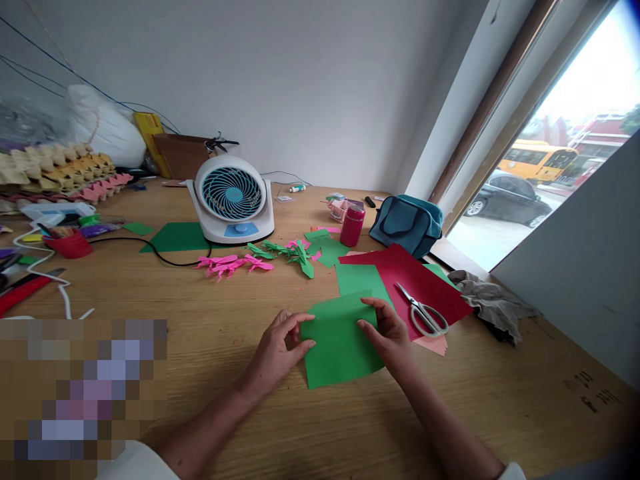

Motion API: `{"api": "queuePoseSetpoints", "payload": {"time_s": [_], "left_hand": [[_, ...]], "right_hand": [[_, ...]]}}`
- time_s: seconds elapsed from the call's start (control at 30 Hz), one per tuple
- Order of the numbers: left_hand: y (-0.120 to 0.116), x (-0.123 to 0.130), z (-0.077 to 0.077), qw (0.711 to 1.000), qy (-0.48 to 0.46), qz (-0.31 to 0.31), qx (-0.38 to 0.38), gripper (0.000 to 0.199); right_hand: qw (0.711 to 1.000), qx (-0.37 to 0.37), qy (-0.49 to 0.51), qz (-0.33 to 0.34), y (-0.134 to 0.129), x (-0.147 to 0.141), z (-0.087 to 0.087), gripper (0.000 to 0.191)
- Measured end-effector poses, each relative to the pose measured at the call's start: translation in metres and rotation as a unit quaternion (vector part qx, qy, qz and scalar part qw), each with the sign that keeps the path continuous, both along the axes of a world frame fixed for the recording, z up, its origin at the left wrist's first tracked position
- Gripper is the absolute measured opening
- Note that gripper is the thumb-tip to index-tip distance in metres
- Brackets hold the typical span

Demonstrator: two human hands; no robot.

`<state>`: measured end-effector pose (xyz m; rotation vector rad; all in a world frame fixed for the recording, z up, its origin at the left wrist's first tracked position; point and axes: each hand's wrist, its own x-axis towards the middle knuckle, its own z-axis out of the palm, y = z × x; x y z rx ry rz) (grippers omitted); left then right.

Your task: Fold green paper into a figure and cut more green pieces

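A green paper sheet is held up between both hands, above the wooden table. My left hand pinches its left edge between thumb and fingers. On the right side, my right hand grips the sheet near its upper right edge, thumb in front. Behind it lies a lighter green sheet, partly over a red sheet. White-handled scissors rest on the red sheet, to the right of my right hand. Green paper cutouts and pink paper cutouts lie farther back.
A white fan stands at the back, its black cord running left to a red container. A red can and a blue bag stand back right. A grey cloth lies at the right edge.
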<state>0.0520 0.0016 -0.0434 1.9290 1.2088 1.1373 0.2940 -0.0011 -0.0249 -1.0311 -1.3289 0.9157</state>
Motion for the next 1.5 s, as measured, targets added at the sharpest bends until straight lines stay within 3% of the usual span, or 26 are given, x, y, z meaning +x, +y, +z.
{"api": "queuePoseSetpoints", "payload": {"time_s": [0.1,0.37,0.47,0.57,0.7,0.77,0.87,1.0,1.17,1.37,1.5], "left_hand": [[-0.001,-0.001,0.001,0.999,0.009,0.003,0.042,0.027],[-0.010,0.001,0.007,0.995,0.050,-0.051,0.076,0.065],[-0.007,0.001,0.004,0.997,0.025,-0.027,0.064,0.073],[0.000,0.000,0.001,0.996,-0.073,-0.015,-0.041,0.077],[0.008,-0.001,0.004,0.942,-0.242,-0.084,-0.217,0.083],[0.009,-0.001,0.006,0.925,-0.275,-0.094,-0.244,0.074],[0.009,-0.003,0.008,0.930,-0.264,-0.078,-0.245,0.044],[0.011,-0.006,0.009,0.959,-0.223,-0.067,-0.164,0.037],[0.002,-0.011,0.023,0.995,-0.087,-0.007,0.045,0.020],[-0.014,-0.018,0.040,0.976,0.056,-0.027,0.208,0.020],[-0.015,-0.020,0.041,0.963,0.075,-0.055,0.255,0.031]], "right_hand": [[1.000,0.000,0.004,0.019,-0.002,0.001,0.002,0.034],[0.999,0.011,-0.002,0.053,-0.008,-0.001,0.008,0.032],[0.999,0.016,-0.005,0.042,-0.009,-0.001,0.009,0.032],[0.999,0.024,-0.003,0.039,-0.011,-0.001,0.008,0.031],[0.999,0.040,-0.013,0.034,-0.014,-0.001,0.006,0.032],[0.998,0.048,-0.016,0.024,-0.014,-0.002,0.004,0.036],[0.999,0.044,0.002,0.021,-0.012,-0.001,0.003,0.053],[1.000,0.006,0.020,0.002,-0.005,0.001,0.002,0.071],[0.999,0.005,-0.032,-0.019,-0.001,0.008,0.002,0.040],[0.995,0.032,-0.082,-0.056,-0.004,0.013,0.011,0.034],[0.997,0.020,-0.076,-0.006,-0.003,0.014,0.012,0.017]]}}
